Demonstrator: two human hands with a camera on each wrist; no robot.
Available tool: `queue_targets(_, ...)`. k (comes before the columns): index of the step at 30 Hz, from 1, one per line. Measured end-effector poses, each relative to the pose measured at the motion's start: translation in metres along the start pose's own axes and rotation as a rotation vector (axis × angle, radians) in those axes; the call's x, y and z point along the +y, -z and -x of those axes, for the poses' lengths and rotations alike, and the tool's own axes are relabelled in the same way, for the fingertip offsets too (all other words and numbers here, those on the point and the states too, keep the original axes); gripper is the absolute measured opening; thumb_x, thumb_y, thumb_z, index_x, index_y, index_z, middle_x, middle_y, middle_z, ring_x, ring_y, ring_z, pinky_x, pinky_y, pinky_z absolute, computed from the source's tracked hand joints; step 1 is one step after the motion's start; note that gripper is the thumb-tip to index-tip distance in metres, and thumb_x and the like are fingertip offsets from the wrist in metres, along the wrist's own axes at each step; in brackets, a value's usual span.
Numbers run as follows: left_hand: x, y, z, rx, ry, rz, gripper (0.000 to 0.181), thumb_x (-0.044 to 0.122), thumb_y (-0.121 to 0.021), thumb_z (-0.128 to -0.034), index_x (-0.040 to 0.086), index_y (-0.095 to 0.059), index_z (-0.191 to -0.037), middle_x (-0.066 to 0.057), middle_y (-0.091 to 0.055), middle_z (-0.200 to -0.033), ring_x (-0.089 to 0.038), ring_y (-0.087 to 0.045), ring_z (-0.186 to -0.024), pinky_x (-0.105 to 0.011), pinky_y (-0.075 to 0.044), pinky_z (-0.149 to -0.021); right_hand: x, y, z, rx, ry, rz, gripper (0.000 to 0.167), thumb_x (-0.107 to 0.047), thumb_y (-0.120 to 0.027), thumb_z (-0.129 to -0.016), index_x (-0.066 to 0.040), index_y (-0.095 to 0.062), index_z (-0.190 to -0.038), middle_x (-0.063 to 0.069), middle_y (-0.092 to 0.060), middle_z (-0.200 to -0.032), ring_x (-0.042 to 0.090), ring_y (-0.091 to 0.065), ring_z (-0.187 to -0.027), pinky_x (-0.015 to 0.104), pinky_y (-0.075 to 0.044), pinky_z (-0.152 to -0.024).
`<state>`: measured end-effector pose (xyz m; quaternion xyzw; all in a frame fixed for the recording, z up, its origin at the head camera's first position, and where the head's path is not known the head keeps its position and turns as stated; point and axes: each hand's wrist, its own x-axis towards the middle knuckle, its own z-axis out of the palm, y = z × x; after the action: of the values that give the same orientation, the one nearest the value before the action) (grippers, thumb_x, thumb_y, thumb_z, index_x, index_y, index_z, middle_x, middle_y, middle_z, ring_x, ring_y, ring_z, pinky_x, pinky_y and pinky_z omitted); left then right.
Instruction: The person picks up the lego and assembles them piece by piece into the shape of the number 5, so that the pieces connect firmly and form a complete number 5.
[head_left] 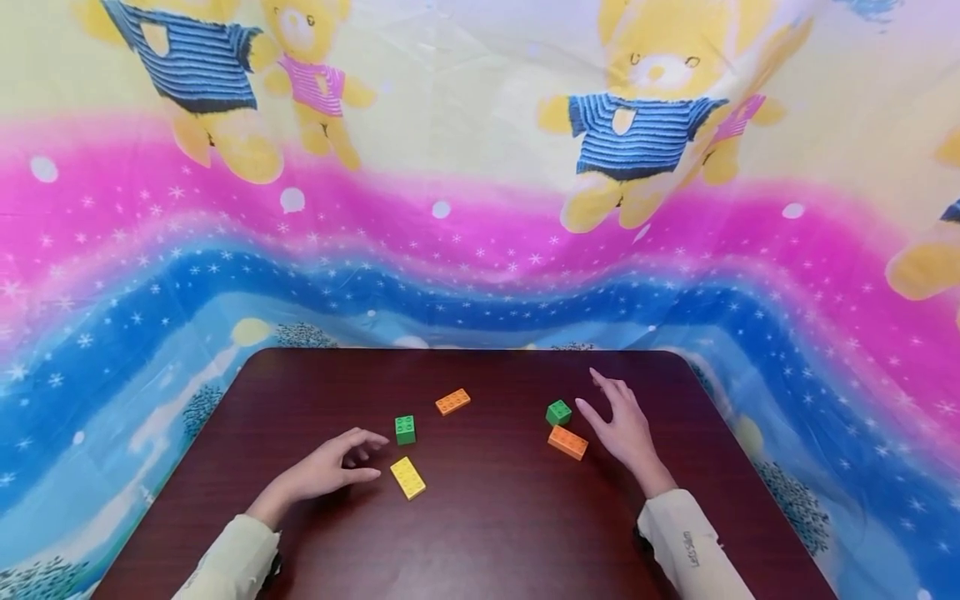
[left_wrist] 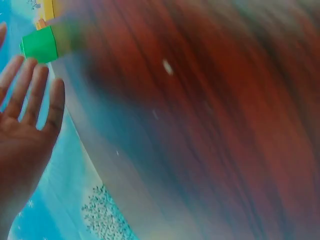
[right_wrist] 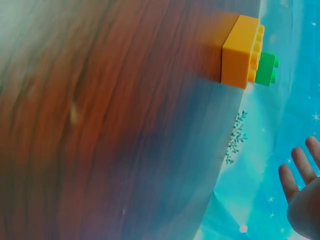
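So the whole thing here is which hand sits closest to which block, imo. The left hand (head_left: 330, 468), lower left of the frame, has its fingers loosely bent and the thumb well apart from them, holding nothing. Its fingertips point right, straight at the left green block (head_left: 405, 430), which is just beside them and looks squarish from above, so no real long axis to fuss over. The yellow block (head_left: 407, 477) is just past the thumb tip, long axis running upper left to lower right. Over on the right side of the frame, the right hand (head_left: 626, 429) has its thumb spread away from the fingers, nothing in it either. The right green block (head_left: 558, 412) is just left of that thumb, with the right orange block (head_left: 567, 442) right below it, slanting down to the right; can't tell if those two touch. The far orange block (head_left: 453, 402), upper middle of the tabletop (head_left: 480, 533), tilts up to the right and is nearer the left fingers, so I'd call it that hand's reach.
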<state>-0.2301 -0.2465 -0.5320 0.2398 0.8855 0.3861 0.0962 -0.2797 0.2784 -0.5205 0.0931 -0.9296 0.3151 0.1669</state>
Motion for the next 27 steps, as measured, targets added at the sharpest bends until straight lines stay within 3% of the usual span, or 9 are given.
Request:
queue_targets(4,0.002,-0.007,-0.008,-0.055,-0.032,0.026,0.051,0.035,-0.076,-0.0950,0.015,-0.061,-0.140,-0.005,-0.063,-0.129,-0.022,-0.062,-0.103,-0.032,-0.056,-0.085,-0.003,-0.008,-0.002,-0.025,-0.028,-0.036,0.073,-0.050,-0.065,-0.100,-0.027,-0.035,-0.162,0.013,-0.052,-0.142,0.039,-0.053,-0.129,0.064,-0.048,-0.104)
queue_targets(10,0.005,-0.013,-0.017,-0.089,-0.039,0.017,0.050,0.028,-0.079,-0.0933,0.014,-0.062,-0.138,-0.005,-0.063,-0.123,-0.019,-0.059,-0.099,-0.030,-0.053,-0.080,-0.006,-0.018,-0.008,-0.059,-0.048,-0.052,0.072,-0.051,-0.064,-0.100,-0.022,-0.038,-0.161,0.013,-0.053,-0.138,0.040,-0.058,-0.124,0.061,-0.051,-0.101)
queue_targets(18,0.012,-0.020,-0.031,-0.145,-0.044,0.000,0.050,0.020,-0.082,-0.0908,0.013,-0.063,-0.137,-0.005,-0.062,-0.116,-0.020,-0.057,-0.095,-0.026,-0.051,-0.077,-0.009,-0.027,-0.010,-0.131,-0.102,-0.035,0.064,-0.039,-0.067,-0.102,-0.015,-0.044,-0.156,0.014,-0.055,-0.136,0.034,-0.060,-0.119,0.057,-0.053,-0.099)
queue_targets(27,0.014,-0.024,-0.038,-0.172,-0.040,-0.014,0.050,0.014,-0.082,-0.0893,0.014,-0.065,-0.136,-0.003,-0.065,-0.125,-0.018,-0.058,-0.093,-0.027,-0.051,-0.078,-0.010,-0.035,-0.009,-0.145,-0.118,-0.001,0.054,-0.030,-0.070,-0.100,-0.008,-0.056,-0.147,0.015,-0.061,-0.128,0.030,-0.062,-0.107,0.052,-0.056,-0.091)
